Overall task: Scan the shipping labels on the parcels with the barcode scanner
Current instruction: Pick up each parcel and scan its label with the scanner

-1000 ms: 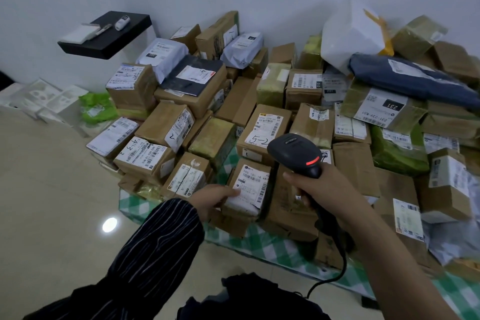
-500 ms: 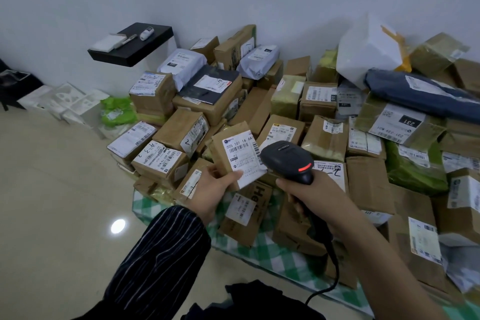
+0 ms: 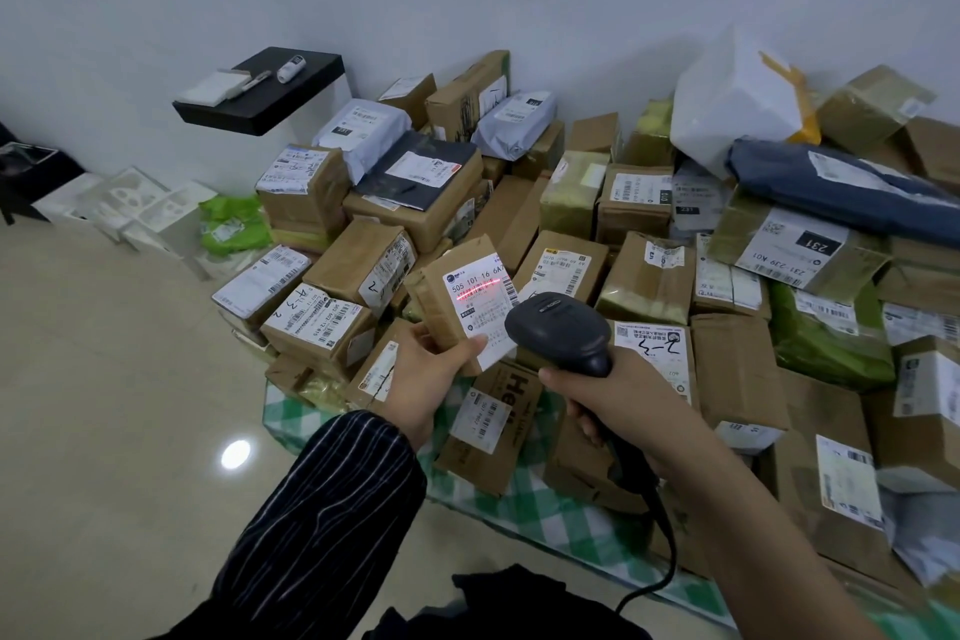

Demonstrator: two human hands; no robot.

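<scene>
In the middle of the frame, your left hand (image 3: pixel 426 374) holds a small brown parcel (image 3: pixel 434 291) lifted clear of the heap. Your thumb lies across its lower front edge, and your fingers are hidden behind it. Holding it low leaves the white shipping label (image 3: pixel 483 312) uncovered and tilted up toward you.

Just right of it, your right hand (image 3: pixel 613 395) is wrapped round the handle of the black barcode scanner (image 3: pixel 558 327). The scanner head aims up and left at the label from close by, without touching it. A red scan line (image 3: pixel 480 287) lies across the upper part of the label, just under the printed number 505 101 16. The beam seems to sit on or near the barcode, but I cannot tell whether it has read. The scanner cable (image 3: pixel 665 551) trails down toward the bottom of the frame.

Behind and to the right is the heap of parcels (image 3: pixel 644 276): cardboard boxes and grey, blue and green mailer bags. It rests on a green checked cloth (image 3: pixel 545 504), which shows at lower centre. Many labels there lie turned or partly covered, which is probably why you lift a parcel to scan it. A black shelf (image 3: pixel 260 114) sits on the wall at upper left.
</scene>
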